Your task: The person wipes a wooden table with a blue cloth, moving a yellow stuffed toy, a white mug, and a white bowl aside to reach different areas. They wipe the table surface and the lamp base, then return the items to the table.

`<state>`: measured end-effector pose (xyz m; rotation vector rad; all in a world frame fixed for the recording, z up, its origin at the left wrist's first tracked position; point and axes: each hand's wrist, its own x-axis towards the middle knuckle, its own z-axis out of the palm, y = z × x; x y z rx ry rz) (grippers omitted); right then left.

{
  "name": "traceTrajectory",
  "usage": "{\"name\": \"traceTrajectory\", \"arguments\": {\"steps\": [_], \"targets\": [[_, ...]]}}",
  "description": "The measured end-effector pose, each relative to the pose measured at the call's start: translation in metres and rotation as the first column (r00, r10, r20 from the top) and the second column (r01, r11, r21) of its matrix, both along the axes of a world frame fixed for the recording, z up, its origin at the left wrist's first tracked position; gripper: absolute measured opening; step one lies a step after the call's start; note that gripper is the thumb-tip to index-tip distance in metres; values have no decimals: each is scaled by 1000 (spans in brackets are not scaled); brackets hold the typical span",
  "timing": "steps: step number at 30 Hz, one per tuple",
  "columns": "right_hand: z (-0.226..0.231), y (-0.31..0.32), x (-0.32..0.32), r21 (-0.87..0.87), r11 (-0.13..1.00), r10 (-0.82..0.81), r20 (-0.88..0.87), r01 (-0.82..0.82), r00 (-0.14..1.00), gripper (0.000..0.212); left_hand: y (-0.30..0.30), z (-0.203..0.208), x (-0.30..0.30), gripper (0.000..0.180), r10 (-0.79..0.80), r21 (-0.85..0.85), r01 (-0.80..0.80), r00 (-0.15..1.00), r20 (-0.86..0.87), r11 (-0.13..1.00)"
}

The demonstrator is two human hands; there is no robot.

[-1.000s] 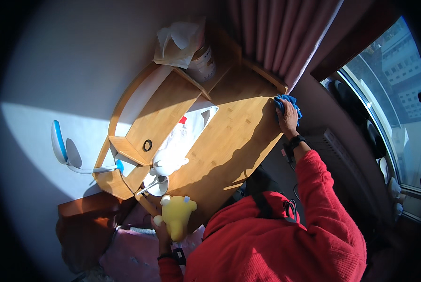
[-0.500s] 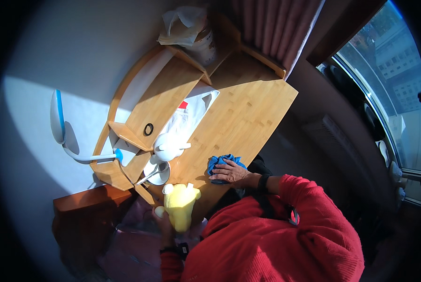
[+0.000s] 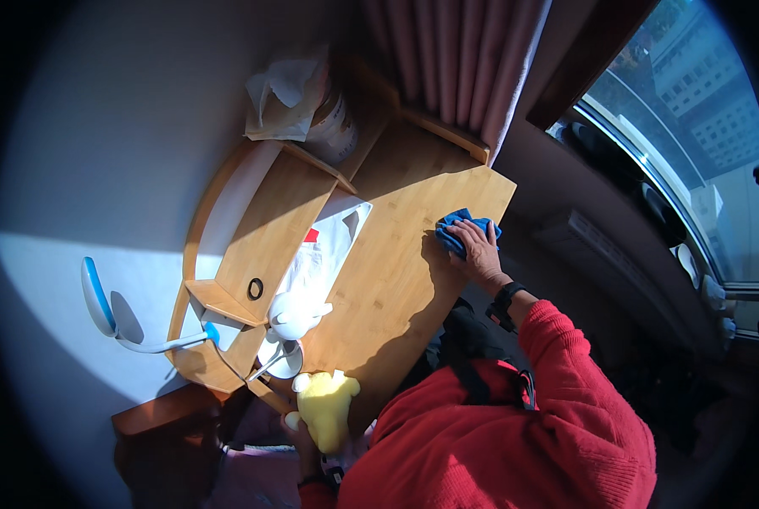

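Observation:
My right hand (image 3: 479, 254) presses a crumpled blue cloth (image 3: 457, 231) onto the wooden desk (image 3: 405, 246), close to its right edge. The fingers curl over the cloth. At the lower left my left hand (image 3: 304, 441) grips a yellow plush toy (image 3: 325, 407) with pale feet by its side. Part of that hand is hidden behind the toy. The toy is over the desk's near left end, beside the white base of a desk lamp (image 3: 283, 358).
A raised wooden shelf (image 3: 273, 229) with a black ring (image 3: 255, 289) runs along the wall side. Beneath it lie white items, among them a rounded white object (image 3: 295, 316). A tub (image 3: 333, 136) and a white bag (image 3: 288, 93) stand at the far corner, near a pink curtain (image 3: 456, 68).
My right hand has slid the blue cloth away from me and rightward across the desk. My left hand still has the plush toy, now slightly lower in view. The view has shifted a little.

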<state>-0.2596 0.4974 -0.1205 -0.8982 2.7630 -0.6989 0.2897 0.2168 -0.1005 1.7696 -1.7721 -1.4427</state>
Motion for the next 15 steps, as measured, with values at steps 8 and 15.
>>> {"name": "traceTrajectory", "arguments": {"steps": [8, 15], "targets": [[-17, 12, -126, -79, 915, -394, 28, 395, 919, 68, 8, 24, -24, 60, 73, 54, -75, 996, 43, 996], [-10, -3, -54, -72, 984, -166, -31, 163, 986, 67, 11, 21, -27, 59, 65, -10, -65, 997, 32, 998]]}}
